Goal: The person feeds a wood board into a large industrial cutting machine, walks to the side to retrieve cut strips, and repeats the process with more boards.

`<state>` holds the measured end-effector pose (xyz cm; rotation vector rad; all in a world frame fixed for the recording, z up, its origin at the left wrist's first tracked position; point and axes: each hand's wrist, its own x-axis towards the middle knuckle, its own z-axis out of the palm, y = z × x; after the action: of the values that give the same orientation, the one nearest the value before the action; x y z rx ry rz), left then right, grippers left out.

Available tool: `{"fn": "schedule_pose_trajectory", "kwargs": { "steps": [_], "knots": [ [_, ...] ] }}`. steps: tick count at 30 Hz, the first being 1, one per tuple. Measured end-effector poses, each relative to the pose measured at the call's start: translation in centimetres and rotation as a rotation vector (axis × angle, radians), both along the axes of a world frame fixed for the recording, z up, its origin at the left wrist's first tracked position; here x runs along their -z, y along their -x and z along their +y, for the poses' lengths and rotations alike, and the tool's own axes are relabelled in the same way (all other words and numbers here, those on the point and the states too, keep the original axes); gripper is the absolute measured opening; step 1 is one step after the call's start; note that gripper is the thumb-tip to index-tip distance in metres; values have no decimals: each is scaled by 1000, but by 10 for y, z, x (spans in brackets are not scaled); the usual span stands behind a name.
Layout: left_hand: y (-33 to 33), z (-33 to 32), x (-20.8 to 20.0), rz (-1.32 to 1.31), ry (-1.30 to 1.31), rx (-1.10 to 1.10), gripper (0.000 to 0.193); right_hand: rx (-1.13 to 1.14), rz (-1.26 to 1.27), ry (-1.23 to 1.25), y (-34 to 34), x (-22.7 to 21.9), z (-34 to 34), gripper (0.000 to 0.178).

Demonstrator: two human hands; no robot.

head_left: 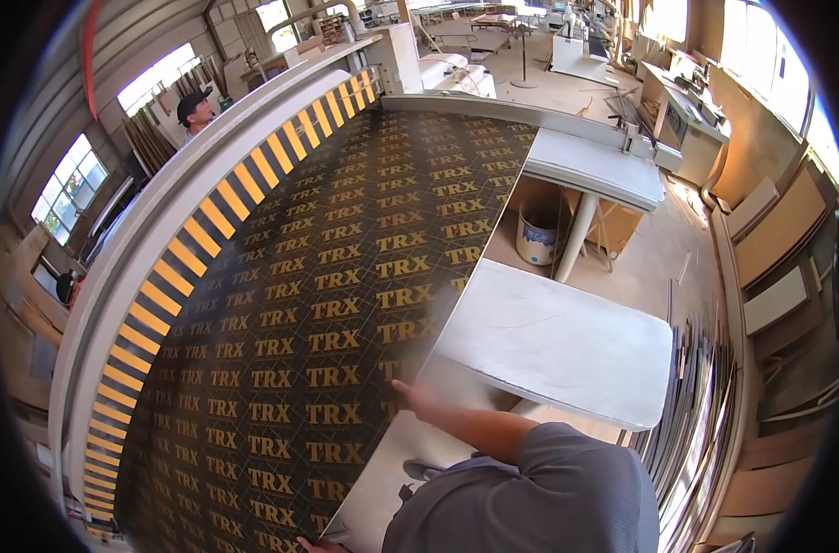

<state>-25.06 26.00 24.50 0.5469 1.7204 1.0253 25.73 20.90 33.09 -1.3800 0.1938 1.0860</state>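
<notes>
1. The left grip (pixel 320 547) is cut off by the lower border; only a little of it shows beside the near right edge of the dark panel (pixel 290 341), so one cannot tell whether its fingers are apart or clamped on that edge.
2. The right grip (pixel 410 398) lies at the same edge, farther up, below a grey sleeve (pixel 576 452). It is blurred, with its fingertips over the panel's face; whether it is clamped cannot be told.
3. The panel's near end runs out of view at the bottom, and its left side meets the yellow-and-black striped beam (pixel 226 198); whether it continues beneath is hidden.
4. The panel lies flat, gold-printed face up, beside the pale tabletop (pixel 557 346). Its long axis, as far as it shows, runs from the lower border upward and slightly right, the far end at a grey rail (pixel 511 111). The rows of print read upright.
5. Beyond the beam, a co-worker (pixel 196 111) in a dark cap is mostly hidden.
6. A bucket (pixel 537 235) stands past the panel's right edge, partly covered.
</notes>
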Motion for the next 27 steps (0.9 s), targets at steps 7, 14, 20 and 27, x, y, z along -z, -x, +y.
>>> {"fn": "schedule_pose_trajectory", "kwargs": {
  "steps": [7,14,20,27],
  "knots": [
    [23,22,-14,96,-16,204,86,-25,47,-68,5,17,34,44],
    [31,43,-25,36,9,238,86,2,-62,-138,3,99,62,57],
    [18,50,-32,-353,130,14,57,-178,-318,-26,-1,98,58,73],
    [21,51,-47,-568,227,-108,46,-149,-203,68,-6,13,56,25]
  ]
}}
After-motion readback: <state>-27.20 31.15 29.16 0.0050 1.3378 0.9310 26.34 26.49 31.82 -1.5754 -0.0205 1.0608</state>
